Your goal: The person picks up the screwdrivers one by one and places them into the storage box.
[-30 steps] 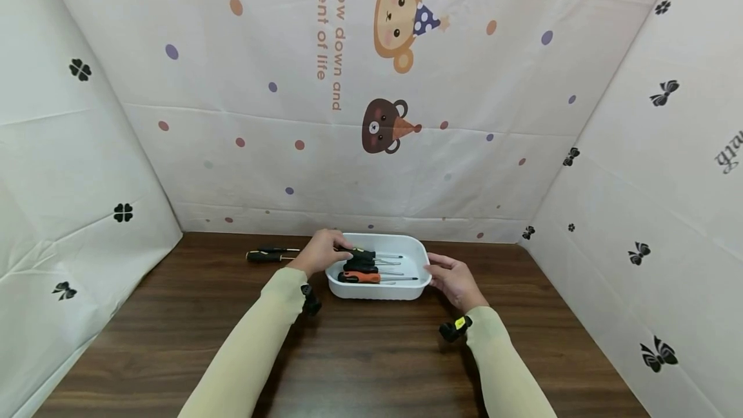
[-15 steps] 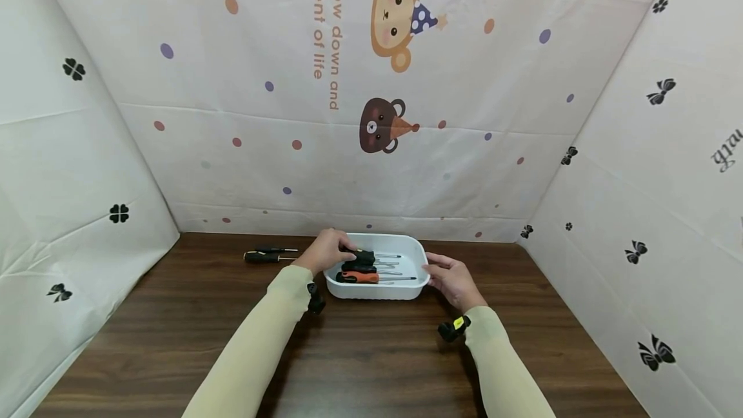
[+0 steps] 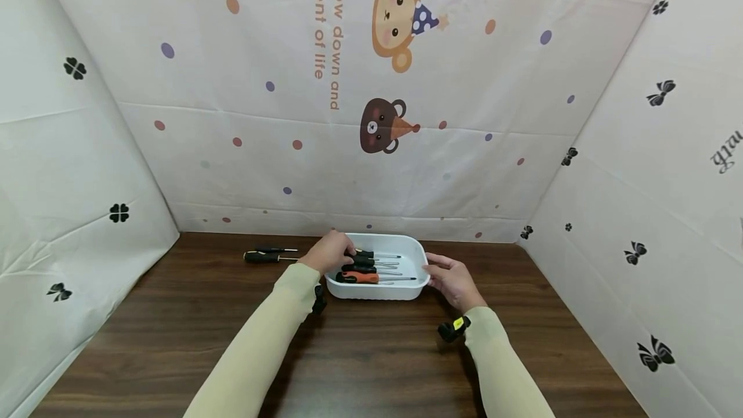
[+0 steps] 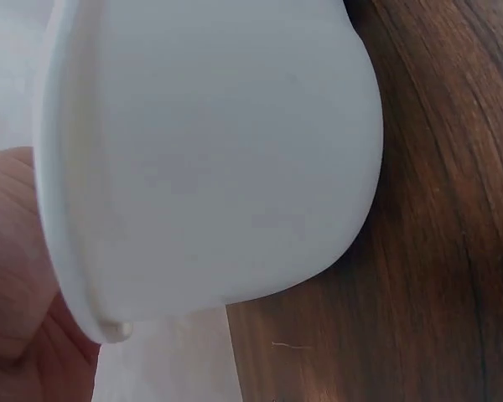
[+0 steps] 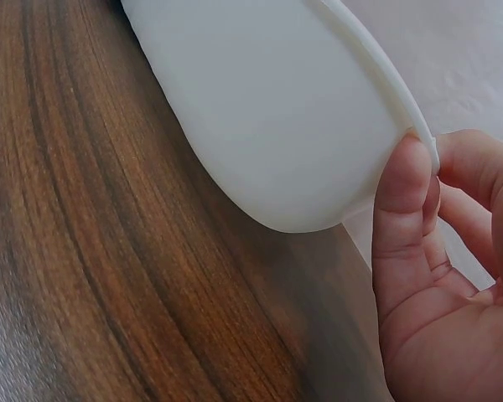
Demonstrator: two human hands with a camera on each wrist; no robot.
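Observation:
A white plastic tray (image 3: 374, 291) stands on the wooden table and holds several screwdrivers. One has an orange and black handle (image 3: 362, 277); the others have dark handles, their shafts pointing right. My left hand (image 3: 327, 253) reaches over the tray's left end, its fingers down among the dark handles; what its fingertips do is hidden. In the left wrist view, the tray's outer wall (image 4: 226, 159) covers most of that hand. My right hand (image 3: 456, 282) pinches the tray's right rim, thumb (image 5: 402, 201) outside and fingers over the edge.
On the table (image 3: 371, 353) left of the tray lie a black-handled screwdriver (image 3: 261, 257) and a thinner dark one (image 3: 275, 249) behind it. A printed cloth wall (image 3: 371, 179) rises right behind the tray, with cloth walls on both sides.
My left hand has shifted slightly right, further over the tray, and its fingers have dropped lower among the handles. My right hand keeps its hold on the rim.

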